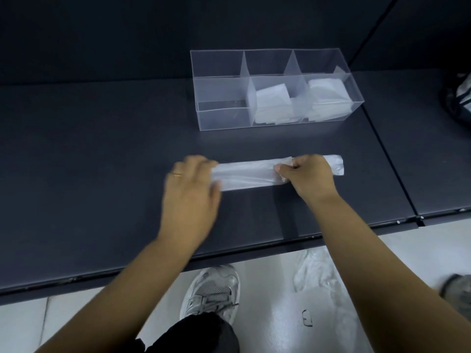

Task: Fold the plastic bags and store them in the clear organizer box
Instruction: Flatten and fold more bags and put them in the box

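Head view. Right hand (305, 174) pinches the plastic bag (247, 175), a narrow strip lying between both hands. Left hand (191, 184), blurred, rests flat-fingered on its other end. Organizer box (221, 118) stands beyond the fingertips. Risk: the slick film may spring unfolded if either hand's pressure slackens.

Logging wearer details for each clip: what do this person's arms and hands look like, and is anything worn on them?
The left forearm and right forearm are bare: no sleeves, gloves or watch in view. The left hand carries a thin gold-coloured ring on one finger; the right hand shows no ring.
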The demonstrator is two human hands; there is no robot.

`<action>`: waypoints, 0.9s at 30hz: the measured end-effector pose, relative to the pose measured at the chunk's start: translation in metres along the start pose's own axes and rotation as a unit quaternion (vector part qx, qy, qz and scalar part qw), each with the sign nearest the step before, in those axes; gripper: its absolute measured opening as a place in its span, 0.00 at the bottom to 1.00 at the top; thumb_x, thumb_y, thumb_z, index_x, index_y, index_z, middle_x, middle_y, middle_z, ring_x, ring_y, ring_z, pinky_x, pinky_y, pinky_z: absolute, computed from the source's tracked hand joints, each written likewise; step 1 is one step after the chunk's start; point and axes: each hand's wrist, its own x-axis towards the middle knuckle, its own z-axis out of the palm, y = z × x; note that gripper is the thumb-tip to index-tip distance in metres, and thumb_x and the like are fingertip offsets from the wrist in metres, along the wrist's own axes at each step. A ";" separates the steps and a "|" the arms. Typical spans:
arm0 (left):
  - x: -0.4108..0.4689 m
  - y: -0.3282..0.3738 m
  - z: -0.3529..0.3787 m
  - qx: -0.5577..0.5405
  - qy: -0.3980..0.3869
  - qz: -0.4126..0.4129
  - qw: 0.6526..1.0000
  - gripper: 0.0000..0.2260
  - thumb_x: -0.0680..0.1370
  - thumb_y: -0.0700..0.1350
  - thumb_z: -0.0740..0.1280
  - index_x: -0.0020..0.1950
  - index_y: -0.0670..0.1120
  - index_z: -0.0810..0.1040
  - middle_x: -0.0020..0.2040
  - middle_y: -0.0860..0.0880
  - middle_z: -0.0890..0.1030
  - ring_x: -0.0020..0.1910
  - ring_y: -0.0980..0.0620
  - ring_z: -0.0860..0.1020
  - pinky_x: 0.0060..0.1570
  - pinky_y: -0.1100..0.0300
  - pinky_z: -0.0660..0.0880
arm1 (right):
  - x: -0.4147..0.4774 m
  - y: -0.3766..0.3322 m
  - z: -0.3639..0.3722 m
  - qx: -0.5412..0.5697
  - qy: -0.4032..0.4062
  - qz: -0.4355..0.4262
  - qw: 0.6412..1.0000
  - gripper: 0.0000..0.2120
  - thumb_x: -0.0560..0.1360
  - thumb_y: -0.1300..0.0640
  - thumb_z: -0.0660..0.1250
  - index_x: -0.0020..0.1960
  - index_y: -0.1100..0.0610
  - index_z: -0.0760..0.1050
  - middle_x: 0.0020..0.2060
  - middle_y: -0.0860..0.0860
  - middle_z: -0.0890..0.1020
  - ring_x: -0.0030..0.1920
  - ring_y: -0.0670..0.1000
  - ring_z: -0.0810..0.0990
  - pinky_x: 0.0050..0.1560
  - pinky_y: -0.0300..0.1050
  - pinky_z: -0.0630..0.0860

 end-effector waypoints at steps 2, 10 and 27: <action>-0.008 0.014 0.015 0.022 -0.134 0.040 0.990 0.26 0.80 0.54 0.58 0.74 0.42 0.64 0.75 0.43 0.64 0.74 0.41 0.60 0.73 0.44 0.56 | 0.000 -0.001 0.001 -0.008 -0.001 0.008 1.000 0.15 0.73 0.54 0.70 0.33 0.64 0.78 0.34 0.63 0.80 0.34 0.57 0.76 0.34 0.43 0.69; -0.018 0.004 0.038 0.149 -0.230 0.045 0.961 0.35 0.74 0.66 0.33 0.77 0.48 0.37 0.77 0.52 0.36 0.75 0.49 0.33 0.73 0.42 0.35 | -0.050 -0.021 0.029 -0.032 0.053 -0.321 0.945 0.17 0.76 0.62 0.63 0.65 0.58 0.74 0.62 0.56 0.75 0.64 0.54 0.71 0.68 0.46 0.64; -0.018 0.007 0.036 0.148 -0.213 0.058 0.964 0.35 0.77 0.65 0.39 0.78 0.45 0.52 0.79 0.50 0.51 0.78 0.46 0.47 0.72 0.36 0.47 | 0.025 0.080 -0.057 -0.162 0.067 -0.162 0.971 0.17 0.79 0.53 0.63 0.66 0.56 0.73 0.64 0.54 0.71 0.64 0.57 0.68 0.64 0.50 0.61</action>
